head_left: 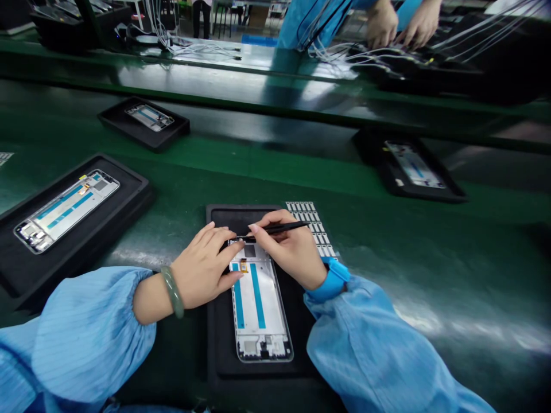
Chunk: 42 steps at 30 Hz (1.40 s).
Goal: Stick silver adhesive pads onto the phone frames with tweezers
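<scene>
A phone frame (269,298) with a silvery inner face and blue strips lies in a black foam tray (221,361) in front of me. My left hand (209,261) rests over the frame's upper left edge, fingers stretched and thumb apart, fingertips touching near the top. Black tweezers (284,227) are pinched in my right hand (290,249), above the frame's upper right corner. Their tip points left, to the top edge beside my left fingertips; whether it grips a small part is hidden. Partly behind my right hand lies a sheet of small white-and-grey stickers (316,226).
Another tray (124,189) with a phone frame (69,209) sits at left. Farther back are a left tray (172,135) and a right tray (451,195), each with a frame. Across the green bench (206,178), a co-worker's hands (400,26) work among white cables (344,60).
</scene>
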Each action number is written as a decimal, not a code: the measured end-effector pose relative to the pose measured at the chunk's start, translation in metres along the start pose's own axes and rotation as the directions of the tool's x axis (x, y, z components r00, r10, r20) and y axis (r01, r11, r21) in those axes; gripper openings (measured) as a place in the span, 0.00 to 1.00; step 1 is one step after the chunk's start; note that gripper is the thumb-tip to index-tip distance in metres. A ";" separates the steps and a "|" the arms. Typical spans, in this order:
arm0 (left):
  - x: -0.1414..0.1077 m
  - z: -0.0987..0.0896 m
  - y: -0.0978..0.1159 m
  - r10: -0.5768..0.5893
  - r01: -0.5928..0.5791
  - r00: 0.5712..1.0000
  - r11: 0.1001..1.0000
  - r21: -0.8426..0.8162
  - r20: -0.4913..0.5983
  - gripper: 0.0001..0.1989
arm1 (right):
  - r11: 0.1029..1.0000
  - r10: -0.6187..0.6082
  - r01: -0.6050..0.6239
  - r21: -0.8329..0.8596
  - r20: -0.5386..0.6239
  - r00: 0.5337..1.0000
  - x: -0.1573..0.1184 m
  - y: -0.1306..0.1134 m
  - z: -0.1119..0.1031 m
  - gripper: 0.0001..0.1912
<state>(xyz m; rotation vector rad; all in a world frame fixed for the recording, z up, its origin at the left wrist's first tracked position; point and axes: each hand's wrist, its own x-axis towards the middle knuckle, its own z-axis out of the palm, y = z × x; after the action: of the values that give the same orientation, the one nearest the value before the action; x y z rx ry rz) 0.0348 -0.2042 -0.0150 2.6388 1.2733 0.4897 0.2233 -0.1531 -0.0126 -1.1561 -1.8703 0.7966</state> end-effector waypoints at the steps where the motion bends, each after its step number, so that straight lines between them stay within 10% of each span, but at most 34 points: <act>1: 0.000 0.000 0.000 0.001 -0.001 1.000 1.000 -0.001 -0.002 0.22 | 1.000 -0.003 0.003 -0.003 0.001 1.000 0.000 0.000 0.000 0.06; 25: 0.000 0.001 0.000 0.004 -0.004 1.000 1.000 -0.006 -0.011 0.23 | 0.926 -0.266 0.298 -0.231 0.157 0.951 0.004 -0.012 -0.005 0.02; 32: 0.000 0.000 0.000 -0.001 0.001 1.000 1.000 -0.007 -0.007 0.21 | 1.000 0.020 -0.020 0.008 0.014 1.000 0.002 -0.001 -0.003 0.07; 42: 0.000 0.000 0.000 -0.004 0.004 1.000 1.000 -0.005 0.003 0.21 | 0.998 0.047 -0.048 0.030 0.029 0.998 0.003 0.000 -0.002 0.08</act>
<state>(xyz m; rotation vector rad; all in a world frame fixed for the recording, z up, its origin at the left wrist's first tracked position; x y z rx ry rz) 0.0350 -0.2044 -0.0145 2.6317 1.2739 0.4876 0.2237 -0.1500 -0.0106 -1.1791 -1.8532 0.8694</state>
